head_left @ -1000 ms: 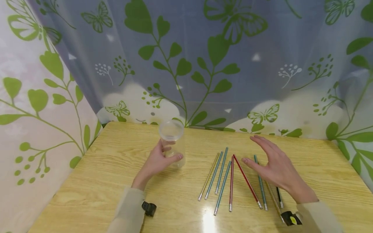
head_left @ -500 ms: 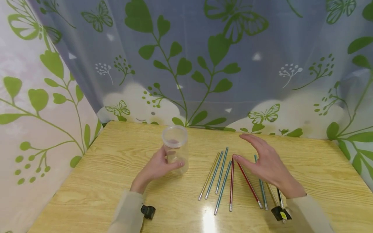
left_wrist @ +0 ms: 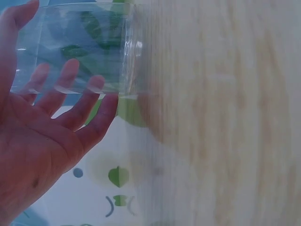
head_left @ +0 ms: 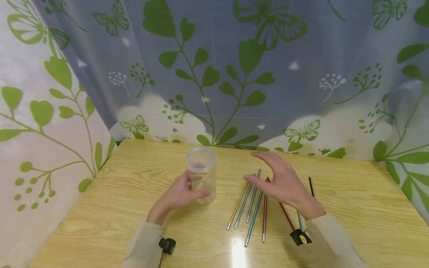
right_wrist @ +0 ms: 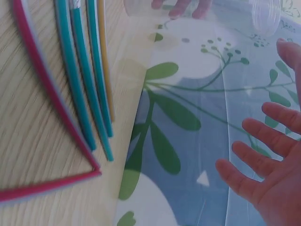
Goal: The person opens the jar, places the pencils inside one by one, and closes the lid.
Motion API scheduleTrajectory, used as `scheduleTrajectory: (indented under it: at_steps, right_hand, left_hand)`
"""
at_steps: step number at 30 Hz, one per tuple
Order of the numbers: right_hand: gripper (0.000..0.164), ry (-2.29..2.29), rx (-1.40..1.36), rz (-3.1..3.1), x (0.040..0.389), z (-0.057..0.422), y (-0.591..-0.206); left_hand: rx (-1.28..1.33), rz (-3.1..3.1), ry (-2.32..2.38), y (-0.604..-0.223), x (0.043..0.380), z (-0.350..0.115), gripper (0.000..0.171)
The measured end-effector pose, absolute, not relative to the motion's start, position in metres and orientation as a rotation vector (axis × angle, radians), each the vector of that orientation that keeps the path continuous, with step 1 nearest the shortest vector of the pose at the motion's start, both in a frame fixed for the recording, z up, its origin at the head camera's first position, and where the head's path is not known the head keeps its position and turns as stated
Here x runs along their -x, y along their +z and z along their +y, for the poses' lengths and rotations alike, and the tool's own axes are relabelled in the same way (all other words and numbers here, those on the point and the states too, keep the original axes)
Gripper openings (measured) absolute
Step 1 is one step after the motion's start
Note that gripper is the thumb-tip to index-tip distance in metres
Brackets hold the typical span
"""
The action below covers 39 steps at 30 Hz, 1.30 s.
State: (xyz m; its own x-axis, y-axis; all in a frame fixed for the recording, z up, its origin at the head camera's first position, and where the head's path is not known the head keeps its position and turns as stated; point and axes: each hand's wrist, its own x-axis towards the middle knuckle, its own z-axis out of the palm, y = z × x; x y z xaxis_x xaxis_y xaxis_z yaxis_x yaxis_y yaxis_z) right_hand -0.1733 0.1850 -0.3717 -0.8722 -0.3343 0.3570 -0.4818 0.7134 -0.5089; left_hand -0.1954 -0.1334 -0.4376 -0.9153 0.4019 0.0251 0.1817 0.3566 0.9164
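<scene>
Meanwhile, the left hand [head_left: 177, 195] gripped a clear jar [head_left: 207, 182] upright — and the right hand [head_left: 285, 184] hovered, fingers loosely spread, above the pencils [head_left: 255, 216] lying on the counter [head_left: 117, 186].

A leaf-printed blue curtain [head_left: 295, 93] hangs behind the wood-grain table [head_left: 110, 186].

Smooth plastic jar [head_left: 207, 178], glossy pencils [head_left: 254, 219]
</scene>
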Motion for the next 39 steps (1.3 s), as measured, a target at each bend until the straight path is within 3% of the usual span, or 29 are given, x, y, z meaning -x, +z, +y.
scheduleTrajectory:
  at_steps: [39]
  right_hand:
    - [0.062, 1.215, -0.9, -2.517, 0.198, 0.097, -0.361]
  left_hand:
    - [-0.469, 2.481, 1.476, -0.433, 0.194, -0.133, 0.08]
